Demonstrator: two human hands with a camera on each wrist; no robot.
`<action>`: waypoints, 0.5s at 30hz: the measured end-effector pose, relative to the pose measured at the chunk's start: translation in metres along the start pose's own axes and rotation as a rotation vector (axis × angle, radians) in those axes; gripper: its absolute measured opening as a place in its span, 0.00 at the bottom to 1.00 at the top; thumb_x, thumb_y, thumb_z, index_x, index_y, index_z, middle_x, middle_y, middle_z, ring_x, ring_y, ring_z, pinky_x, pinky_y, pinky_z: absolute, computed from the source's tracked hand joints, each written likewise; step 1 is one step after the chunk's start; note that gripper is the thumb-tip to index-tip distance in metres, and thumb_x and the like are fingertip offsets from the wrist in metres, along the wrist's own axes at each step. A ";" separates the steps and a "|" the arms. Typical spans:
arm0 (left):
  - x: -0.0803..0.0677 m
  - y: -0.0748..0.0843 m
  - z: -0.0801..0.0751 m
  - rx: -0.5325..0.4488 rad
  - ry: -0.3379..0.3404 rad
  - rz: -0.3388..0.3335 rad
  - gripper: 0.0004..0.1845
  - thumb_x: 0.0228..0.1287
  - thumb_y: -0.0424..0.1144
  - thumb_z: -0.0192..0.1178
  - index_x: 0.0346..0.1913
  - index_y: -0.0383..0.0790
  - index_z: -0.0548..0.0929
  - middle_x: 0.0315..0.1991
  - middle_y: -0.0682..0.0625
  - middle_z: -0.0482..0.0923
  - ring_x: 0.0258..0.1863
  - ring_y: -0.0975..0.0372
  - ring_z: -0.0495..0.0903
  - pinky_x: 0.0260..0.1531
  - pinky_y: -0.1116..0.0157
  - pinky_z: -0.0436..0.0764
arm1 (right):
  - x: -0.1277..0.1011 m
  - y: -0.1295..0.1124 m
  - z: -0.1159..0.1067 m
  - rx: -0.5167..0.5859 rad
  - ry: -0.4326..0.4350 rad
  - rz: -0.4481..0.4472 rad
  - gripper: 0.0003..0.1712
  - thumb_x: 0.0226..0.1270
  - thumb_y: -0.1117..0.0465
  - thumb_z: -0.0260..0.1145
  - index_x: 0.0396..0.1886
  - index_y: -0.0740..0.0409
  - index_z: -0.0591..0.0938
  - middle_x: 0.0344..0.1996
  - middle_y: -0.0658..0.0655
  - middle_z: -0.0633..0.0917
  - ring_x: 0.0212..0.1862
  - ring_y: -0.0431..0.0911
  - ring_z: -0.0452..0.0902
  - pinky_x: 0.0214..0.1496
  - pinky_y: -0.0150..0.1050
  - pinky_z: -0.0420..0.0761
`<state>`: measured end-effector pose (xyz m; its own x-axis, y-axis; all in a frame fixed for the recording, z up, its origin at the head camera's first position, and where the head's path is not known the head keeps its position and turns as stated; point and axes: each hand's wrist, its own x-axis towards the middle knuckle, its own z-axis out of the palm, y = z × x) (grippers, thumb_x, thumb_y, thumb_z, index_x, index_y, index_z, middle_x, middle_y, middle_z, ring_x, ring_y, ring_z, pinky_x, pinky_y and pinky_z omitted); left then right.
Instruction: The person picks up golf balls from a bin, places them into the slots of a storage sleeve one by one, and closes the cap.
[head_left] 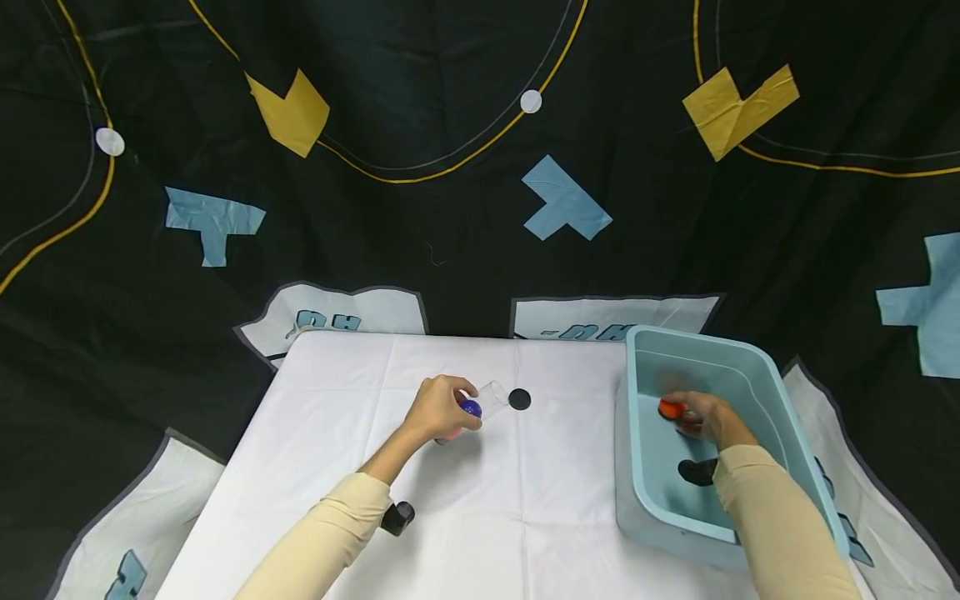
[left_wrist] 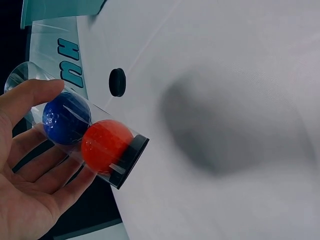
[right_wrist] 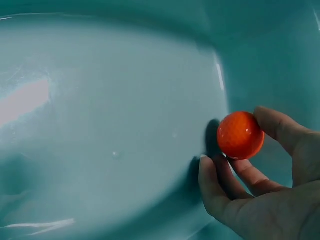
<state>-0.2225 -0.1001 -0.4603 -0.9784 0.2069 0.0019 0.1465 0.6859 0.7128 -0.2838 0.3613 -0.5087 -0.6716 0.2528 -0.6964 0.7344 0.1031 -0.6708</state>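
Head view, lower left of centre: left hand point(head_left: 438, 410) holds a clear tube point(head_left: 491, 398) above the white worktop point(head_left: 337, 417), thumb on top and fingers curled under it. Left wrist view shows it closer: left hand point(left_wrist: 30, 170) at lower left of frame, tube point(left_wrist: 75, 130) lying tilted across the fingers point(left_wrist: 47, 162), open mouth toward upper left, black base point(left_wrist: 128, 161) toward lower right. Inside the tube a blue ball point(left_wrist: 66, 117) sits next to a red ball point(left_wrist: 106, 145), touching; the red one is against the black base. Blue ball point(head_left: 470, 408) peeks out by the fingers in the head view.

Just right of the tube, a black cap point(head_left: 519, 399) lies flat on the worktop, apart from the tube; same cap point(left_wrist: 117, 82) at upper left-centre of the wrist frame. Another small black thing point(head_left: 397, 517) sits on the worktop by the left sleeve, bottom centre-left; cannot tell what it is.

Right side of head view: a light blue bin point(head_left: 750, 375) stands on the worktop's right edge. Right hand point(head_left: 705, 417) is inside the bin, pinching an orange ball point(head_left: 671, 409) with thumb and fingertips. Right wrist view: orange ball point(right_wrist: 240, 135) at centre right, gripped by the right hand point(right_wrist: 260, 195) from the lower right, near the bin point(right_wrist: 110, 125) floor; contact with the floor unclear. A dark patch point(head_left: 697, 472) shows on the bin floor near the right sleeve, unclear what.
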 end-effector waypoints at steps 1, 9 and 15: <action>0.001 0.000 0.000 0.002 0.002 0.000 0.22 0.40 0.35 0.81 0.43 0.38 0.89 0.34 0.43 0.89 0.31 0.58 0.87 0.32 0.65 0.86 | -0.003 -0.001 0.000 0.004 -0.020 -0.006 0.24 0.67 0.59 0.67 0.53 0.67 0.68 0.51 0.65 0.69 0.42 0.50 0.74 0.44 0.35 0.86; 0.004 0.002 0.002 0.003 0.007 0.004 0.22 0.40 0.35 0.81 0.44 0.38 0.89 0.33 0.44 0.89 0.31 0.59 0.87 0.31 0.66 0.84 | -0.017 -0.013 -0.011 0.051 -0.200 -0.077 0.15 0.74 0.59 0.62 0.49 0.61 0.68 0.44 0.61 0.72 0.33 0.44 0.80 0.42 0.33 0.87; 0.003 0.002 0.002 0.001 0.010 -0.001 0.22 0.39 0.35 0.81 0.43 0.39 0.89 0.33 0.44 0.90 0.30 0.59 0.87 0.31 0.67 0.85 | -0.027 -0.022 -0.019 0.060 -0.220 -0.057 0.16 0.75 0.59 0.61 0.51 0.60 0.67 0.41 0.61 0.76 0.31 0.44 0.84 0.45 0.34 0.87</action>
<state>-0.2246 -0.0967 -0.4608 -0.9799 0.1991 0.0085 0.1457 0.6868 0.7121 -0.2796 0.3703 -0.4703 -0.7222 0.0322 -0.6910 0.6916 0.0518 -0.7204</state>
